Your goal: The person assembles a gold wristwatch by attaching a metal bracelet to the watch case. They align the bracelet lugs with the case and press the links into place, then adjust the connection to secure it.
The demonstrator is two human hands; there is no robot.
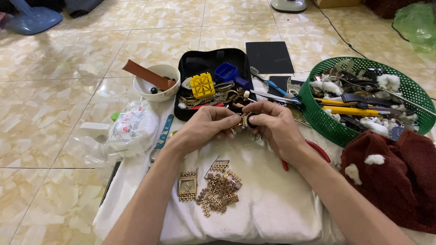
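My left hand (206, 128) and my right hand (272, 124) meet above a folded white cloth (272, 204), pinching between their fingertips a small round gold-and-black watch case (248, 120). Both hands grip it, the left from the left side and the right from the right. On the cloth nearer to me lie gold watch bracelet links (218, 188) in a loose pile and a gold link strip (187, 185) beside it.
A black open tool case (188, 63) with a yellow block (202, 85) and blue holder (226, 71) sits behind the hands. A white bowl (156, 82), plastic bag (131, 129), green basket (318, 113) of tools, dark red cloth (399, 181) and red-handled pliers (318, 149) surround the cloth.
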